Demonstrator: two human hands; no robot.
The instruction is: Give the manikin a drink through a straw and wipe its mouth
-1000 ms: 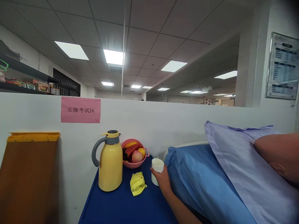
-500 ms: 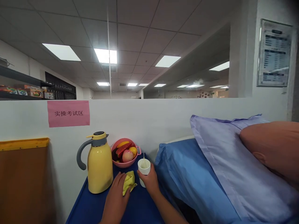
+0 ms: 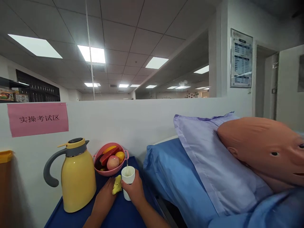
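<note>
In the head view, my right hand (image 3: pixel 136 189) is wrapped round a white cup (image 3: pixel 128 172) from its right side. A thin stick-like thing, perhaps a spoon or straw handle, rises from the cup's mouth. My left hand (image 3: pixel 104 195) is closed on a crumpled yellow cloth (image 3: pixel 117 185), close to the cup's left side; whether cloth and cup touch I cannot tell. Both hands are over a dark blue tabletop (image 3: pixel 124 217). Behind them sits a pink basket (image 3: pixel 106 173) of fruit, and to the left stands a yellow thermos jug (image 3: pixel 78 180) with a grey handle.
A bed with a blue cover (image 3: pixel 171 171) and a lilac pillow (image 3: pixel 197 152) adjoins the table on the right. A manikin's head (image 3: pixel 256 142) rests on the pillow. A white partition (image 3: pixel 142 123) with a pink paper sign (image 3: pixel 39 118) stands behind the table.
The camera has turned right, bringing more of the manikin's head and a doorway into view. My left hand has gathered up the yellow cloth and brought it nearer the cup.
</note>
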